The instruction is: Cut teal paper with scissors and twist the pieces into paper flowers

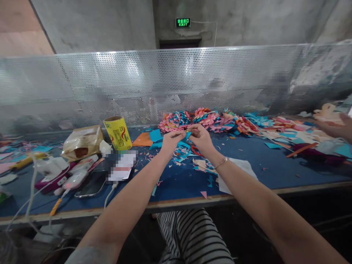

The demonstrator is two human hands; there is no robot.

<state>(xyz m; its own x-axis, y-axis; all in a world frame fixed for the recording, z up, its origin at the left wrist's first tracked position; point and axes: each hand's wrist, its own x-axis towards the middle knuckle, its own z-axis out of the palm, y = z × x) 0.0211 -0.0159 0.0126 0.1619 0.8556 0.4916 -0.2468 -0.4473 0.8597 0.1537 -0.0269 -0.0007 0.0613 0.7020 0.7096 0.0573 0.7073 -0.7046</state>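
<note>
My left hand (172, 141) and my right hand (200, 138) meet above the blue table (275, 165), both pinched on a small blue piece of paper (187, 136) held between them. Just behind them lie several folded paper flowers in pink, blue and orange (189, 119). Blue and pink paper scraps (181, 156) are strewn under my hands. A bracelet circles my right wrist.
A yellow roll (118, 132), a paper bag (81, 142), a phone (92, 185) and cables lie at the left. White paper (242, 167) sits by my right forearm. More coloured paper (288, 130) and another person's hand (337, 126) are at the right. A perforated metal screen (176, 84) backs the table.
</note>
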